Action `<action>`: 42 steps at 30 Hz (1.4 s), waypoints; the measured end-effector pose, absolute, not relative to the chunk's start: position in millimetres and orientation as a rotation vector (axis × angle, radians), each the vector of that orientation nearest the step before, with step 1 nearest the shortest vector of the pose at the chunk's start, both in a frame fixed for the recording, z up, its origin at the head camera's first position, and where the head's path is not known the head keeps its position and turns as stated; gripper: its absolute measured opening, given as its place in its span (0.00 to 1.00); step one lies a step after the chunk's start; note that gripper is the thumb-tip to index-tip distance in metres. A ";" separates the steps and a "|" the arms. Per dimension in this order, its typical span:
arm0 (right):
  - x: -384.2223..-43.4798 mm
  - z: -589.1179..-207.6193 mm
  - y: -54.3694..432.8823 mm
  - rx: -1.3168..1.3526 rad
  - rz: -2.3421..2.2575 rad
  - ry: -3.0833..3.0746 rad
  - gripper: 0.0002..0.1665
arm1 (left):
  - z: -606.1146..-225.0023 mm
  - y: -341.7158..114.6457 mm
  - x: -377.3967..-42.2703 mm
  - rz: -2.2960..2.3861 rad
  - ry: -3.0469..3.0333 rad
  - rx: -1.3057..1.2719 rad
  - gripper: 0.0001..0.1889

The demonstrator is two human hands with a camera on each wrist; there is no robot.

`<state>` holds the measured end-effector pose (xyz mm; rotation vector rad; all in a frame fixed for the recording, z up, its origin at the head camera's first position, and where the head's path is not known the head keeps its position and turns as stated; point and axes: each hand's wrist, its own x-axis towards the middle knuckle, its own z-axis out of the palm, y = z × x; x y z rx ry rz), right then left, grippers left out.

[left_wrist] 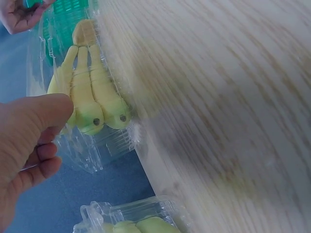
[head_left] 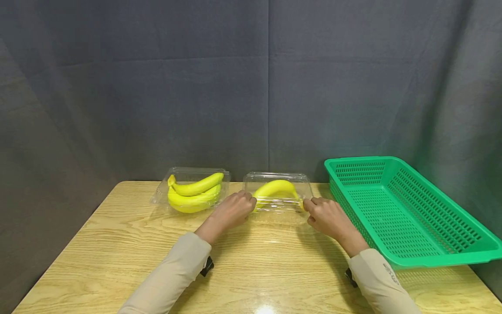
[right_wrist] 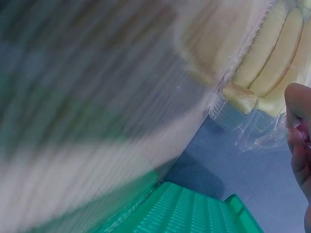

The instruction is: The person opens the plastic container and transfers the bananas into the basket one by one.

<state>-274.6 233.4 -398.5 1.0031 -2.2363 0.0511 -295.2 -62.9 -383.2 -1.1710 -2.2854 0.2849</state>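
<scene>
A clear plastic clamshell box [head_left: 279,176] with yellow bananas [head_left: 276,188] inside lies near the table's back edge. My left hand [head_left: 237,206] pinches the front left part of its lid between thumb and curled fingers. At the other side my right hand [head_left: 327,216] pinches the front right part of the lid. In the left wrist view the bunch's banana tips [left_wrist: 92,114] face my left hand [left_wrist: 29,141]. The bunch's stem end [right_wrist: 240,98] lies beside my right hand [right_wrist: 300,131] in the right wrist view.
Another clear clamshell box [head_left: 186,171] with bananas [head_left: 194,203] stands left of the first one. A large green perforated basket [head_left: 380,257] sits on the right of the wooden table [head_left: 259,270]. Behind the table hangs a dark grey curtain [head_left: 251,96].
</scene>
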 end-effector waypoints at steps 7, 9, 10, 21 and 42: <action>-275.9 -392.4 232.3 0.971 0.073 -2.236 0.16 | -382.5 -60.9 -294.2 0.264 -2.282 -1.177 0.05; -275.8 -392.2 232.6 0.967 0.074 -2.238 0.16 | -382.5 -60.8 -294.3 0.261 -2.281 -1.169 0.04; -275.6 -392.5 232.8 0.965 0.074 -2.240 0.16 | -382.7 -60.9 -294.4 0.260 -2.281 -1.167 0.04; -271.1 -394.9 233.9 0.942 0.098 -2.245 0.17 | -382.5 -62.1 -293.5 0.271 -2.260 -1.171 0.04; -269.3 -394.0 237.5 0.968 0.134 -2.162 0.12 | -381.4 -64.7 -293.0 0.223 -2.245 -1.187 0.06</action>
